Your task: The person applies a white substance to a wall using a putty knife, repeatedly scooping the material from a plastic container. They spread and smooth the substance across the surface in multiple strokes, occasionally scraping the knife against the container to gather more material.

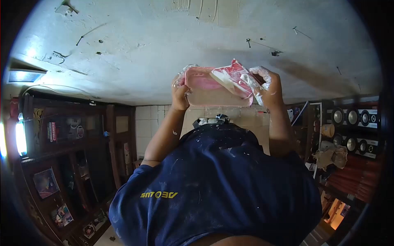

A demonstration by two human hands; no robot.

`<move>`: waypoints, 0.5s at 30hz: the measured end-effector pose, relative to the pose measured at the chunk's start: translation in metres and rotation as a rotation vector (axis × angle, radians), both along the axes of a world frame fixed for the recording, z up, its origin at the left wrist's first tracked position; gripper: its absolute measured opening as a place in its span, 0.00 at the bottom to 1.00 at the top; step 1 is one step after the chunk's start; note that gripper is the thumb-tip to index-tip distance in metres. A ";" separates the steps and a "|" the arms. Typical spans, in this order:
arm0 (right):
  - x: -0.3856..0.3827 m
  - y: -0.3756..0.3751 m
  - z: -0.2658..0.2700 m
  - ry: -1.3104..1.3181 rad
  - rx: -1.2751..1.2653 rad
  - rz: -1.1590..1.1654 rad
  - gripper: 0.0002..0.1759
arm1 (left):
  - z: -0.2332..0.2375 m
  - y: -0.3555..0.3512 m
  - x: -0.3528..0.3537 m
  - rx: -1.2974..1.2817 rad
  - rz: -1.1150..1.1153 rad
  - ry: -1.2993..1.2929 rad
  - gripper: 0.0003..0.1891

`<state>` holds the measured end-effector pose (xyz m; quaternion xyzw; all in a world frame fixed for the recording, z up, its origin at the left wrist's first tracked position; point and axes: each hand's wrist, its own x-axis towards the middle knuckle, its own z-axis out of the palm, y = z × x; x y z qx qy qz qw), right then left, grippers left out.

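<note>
My left hand (180, 91), with white paste on its fingers, is closed on the left edge of a shallow, pinkish rectangular tub (207, 95) with rounded corners. Its thumb lies over the near side of the rim. My right hand (269, 85) is heavily coated in white paste and grips a flat red scraper (234, 76) smeared with the same paste. The scraper is tilted across the right part of the tub, overlapping its rim. Whether the right fingers also touch the tub cannot be made out.
A pale wall (152, 53) with hooks, nails and holes spreads ahead. Dark wooden cabinets (108, 147) line the left side, near a bright lamp (20, 133). At the right are speakers (352, 117) and a crumpled brown bag (331, 156). White tiles (147, 119) show beyond my body.
</note>
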<state>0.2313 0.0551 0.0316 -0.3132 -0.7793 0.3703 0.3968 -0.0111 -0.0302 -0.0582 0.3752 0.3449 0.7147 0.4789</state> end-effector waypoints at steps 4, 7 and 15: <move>-0.004 0.015 0.008 -0.281 0.293 0.040 0.14 | -0.007 0.006 0.004 0.087 0.052 0.134 0.24; -0.011 0.018 0.013 -0.480 0.400 0.048 0.14 | -0.011 0.010 0.003 0.086 0.049 0.234 0.24; 0.009 0.030 0.002 -0.216 0.129 -0.018 0.16 | 0.002 0.019 0.016 -0.030 -0.018 -0.036 0.28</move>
